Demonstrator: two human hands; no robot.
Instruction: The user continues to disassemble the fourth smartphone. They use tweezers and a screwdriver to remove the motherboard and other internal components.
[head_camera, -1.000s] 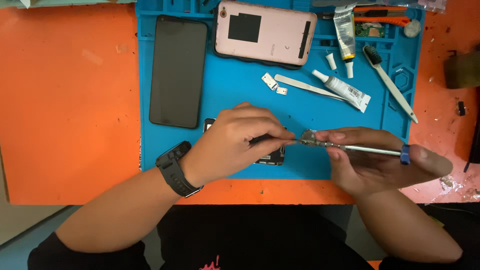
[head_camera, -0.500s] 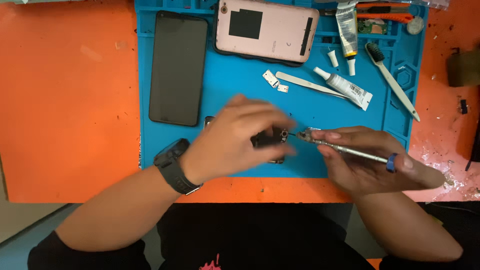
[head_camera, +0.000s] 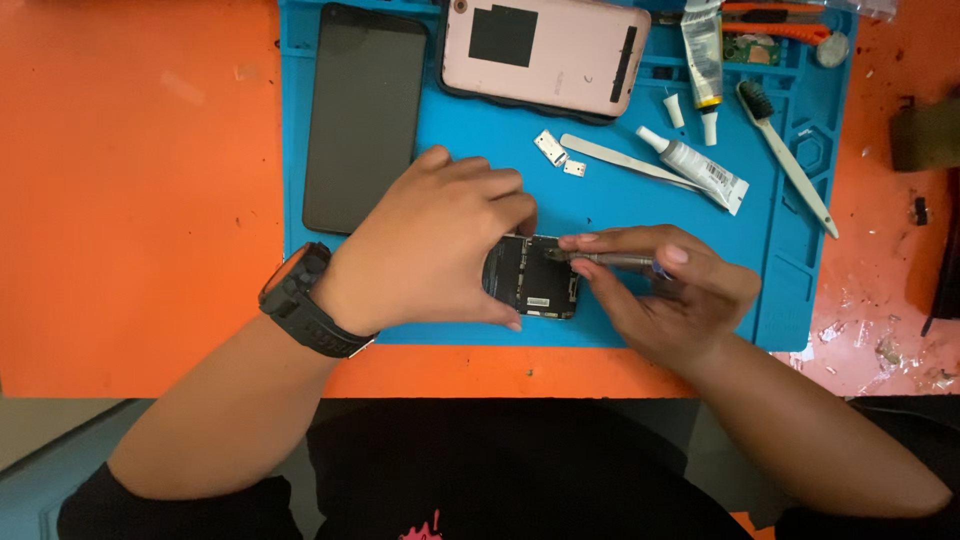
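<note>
While left hand (head_camera: 430, 250) grips circuit board (head_camera: 535, 278) | right hand (head_camera: 665, 290) pinches tool (head_camera: 600, 260), seemingly tweezers | glue tube (head_camera: 695, 168) beyond.

A small black phone board (head_camera: 533, 277), dark and crowded with flat components, lies flat at the six o'clock edge of the blue mat. A slim silver screwdriver (head_camera: 600, 260) rests nearly level, its tip meeting the board's three o'clock side.

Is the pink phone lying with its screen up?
No, the pink phone lies back side up on the blue mat, showing its plain pink shell with a dark square patch.
</note>
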